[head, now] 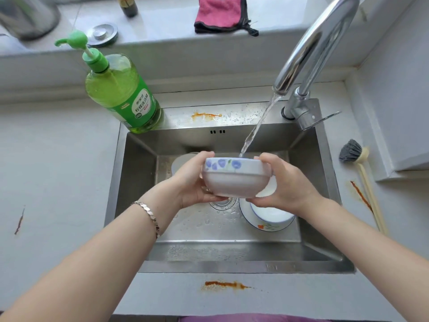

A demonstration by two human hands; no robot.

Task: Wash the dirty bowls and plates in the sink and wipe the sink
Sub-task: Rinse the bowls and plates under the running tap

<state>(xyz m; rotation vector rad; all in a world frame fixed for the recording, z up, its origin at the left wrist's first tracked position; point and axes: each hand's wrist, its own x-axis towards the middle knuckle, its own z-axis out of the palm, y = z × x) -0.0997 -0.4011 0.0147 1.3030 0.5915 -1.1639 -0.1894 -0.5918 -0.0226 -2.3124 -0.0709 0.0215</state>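
- Rinse step: left hand (192,182) and right hand (287,184) each grip the bowl (234,178), fingers curled round it, under the faucet (313,47) stream.
- Next, likely: tip out water (stacked dishes (267,217) below the bowl unwashed, judging).

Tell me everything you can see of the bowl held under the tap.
The bowl is white, apparently ceramic, with a band of blue flowers below its rim and a rounded body narrowing to the base. It is held roughly upright over the sink, its inside hidden. The left hand grips its left side, the right hand its right. The tap's water meets its far rim.
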